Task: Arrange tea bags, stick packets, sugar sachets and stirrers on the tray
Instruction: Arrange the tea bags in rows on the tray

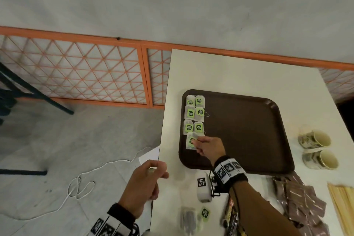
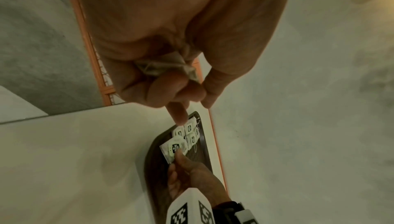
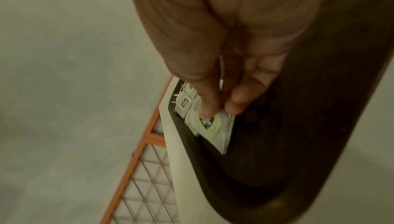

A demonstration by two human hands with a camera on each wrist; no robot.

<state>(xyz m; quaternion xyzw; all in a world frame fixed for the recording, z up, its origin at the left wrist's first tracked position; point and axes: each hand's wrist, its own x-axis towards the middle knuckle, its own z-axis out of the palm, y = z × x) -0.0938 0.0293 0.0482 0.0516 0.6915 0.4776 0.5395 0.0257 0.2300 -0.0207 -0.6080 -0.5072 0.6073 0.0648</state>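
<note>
A dark brown tray [image 1: 249, 130] lies on the white table [image 1: 239, 74]. Several tea bags with green tags [image 1: 194, 114] sit in two columns along its left side. My right hand [image 1: 197, 142] pinches another tea bag [image 1: 191, 141] just below those columns, low over the tray; the right wrist view shows thumb and finger on that tea bag [image 3: 213, 126]. My left hand [image 1: 151, 172] hovers beyond the table's left edge, fingers curled around crumpled tea bags [image 2: 166, 66]. Loose tea bags [image 1: 193, 216], brown sachets [image 1: 298, 203] and wooden stirrers [image 1: 342, 209] lie near the front edge.
Two ceramic cups [image 1: 316, 149] lie on their sides right of the tray. A white device with a black marker [image 1: 204, 189] sits by my right wrist. An orange lattice fence [image 1: 76, 74] and a white cable [image 1: 80, 184] are on the floor side, left.
</note>
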